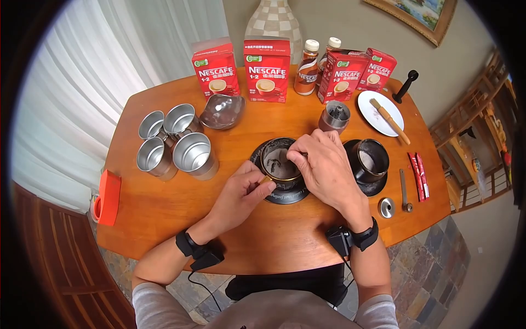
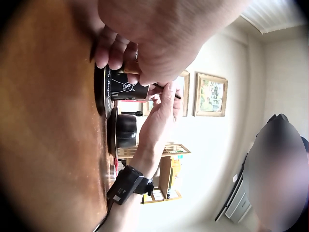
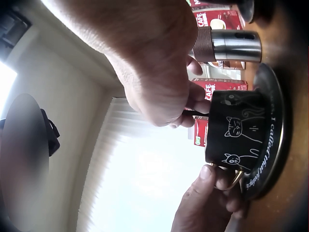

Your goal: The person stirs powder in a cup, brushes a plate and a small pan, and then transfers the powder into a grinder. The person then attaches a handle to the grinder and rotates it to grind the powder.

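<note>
A black cup (image 3: 234,128) with white cat drawings stands on a black saucer (image 3: 273,145) at the middle of the table. My left hand (image 1: 246,192) pinches the cup's gold handle (image 3: 237,179), its thumb near the rim. Over the far right rim, my right hand (image 1: 329,170) pinches the thin dark handle of what looks like a spoon (image 3: 195,113), its lower end inside the cup. Greyish, frothy-looking contents coat the inside of this cup. To the right, a second black cup (image 1: 379,175) with pale contents sits on its own dark saucer (image 1: 372,189).
Several steel cups (image 1: 194,159) and a glass bowl (image 1: 223,112) are at left, with an orange object (image 1: 109,197). Behind stand red Nescafe boxes (image 1: 267,71), bottles (image 1: 307,71) and a grinder (image 1: 334,118). Right: white plate (image 1: 378,123) with brush (image 1: 392,120), crank (image 1: 404,189), metal disc (image 1: 386,208), sachets (image 1: 419,175).
</note>
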A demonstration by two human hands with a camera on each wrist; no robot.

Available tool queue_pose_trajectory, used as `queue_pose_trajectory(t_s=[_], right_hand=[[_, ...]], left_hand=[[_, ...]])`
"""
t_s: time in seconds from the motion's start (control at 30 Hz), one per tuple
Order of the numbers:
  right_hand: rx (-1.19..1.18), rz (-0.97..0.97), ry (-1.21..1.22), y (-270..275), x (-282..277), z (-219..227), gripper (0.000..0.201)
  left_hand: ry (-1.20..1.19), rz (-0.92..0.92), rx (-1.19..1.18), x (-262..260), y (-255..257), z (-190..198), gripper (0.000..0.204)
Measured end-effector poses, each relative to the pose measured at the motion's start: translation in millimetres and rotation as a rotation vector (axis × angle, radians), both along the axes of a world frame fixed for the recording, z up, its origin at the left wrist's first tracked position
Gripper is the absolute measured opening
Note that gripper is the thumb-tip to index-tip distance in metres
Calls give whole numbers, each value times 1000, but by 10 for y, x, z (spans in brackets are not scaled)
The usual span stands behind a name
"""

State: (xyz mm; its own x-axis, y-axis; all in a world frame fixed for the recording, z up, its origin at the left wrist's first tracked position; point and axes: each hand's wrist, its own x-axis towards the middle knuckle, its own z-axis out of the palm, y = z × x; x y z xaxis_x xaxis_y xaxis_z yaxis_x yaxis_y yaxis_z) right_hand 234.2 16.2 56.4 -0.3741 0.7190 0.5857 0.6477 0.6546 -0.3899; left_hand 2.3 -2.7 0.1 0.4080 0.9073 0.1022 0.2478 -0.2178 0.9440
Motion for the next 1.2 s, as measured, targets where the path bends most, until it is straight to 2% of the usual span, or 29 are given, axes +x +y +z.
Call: queue_pose_trajectory(t_s=[0.67, 1.2], right_hand=[[11, -39, -1, -16, -21, -2, 13], [3, 12, -52, -53, -83, -54, 13]], left_hand=[[-41, 6, 2, 14, 0, -36, 22], [-61, 18, -33, 22, 5, -44, 23]])
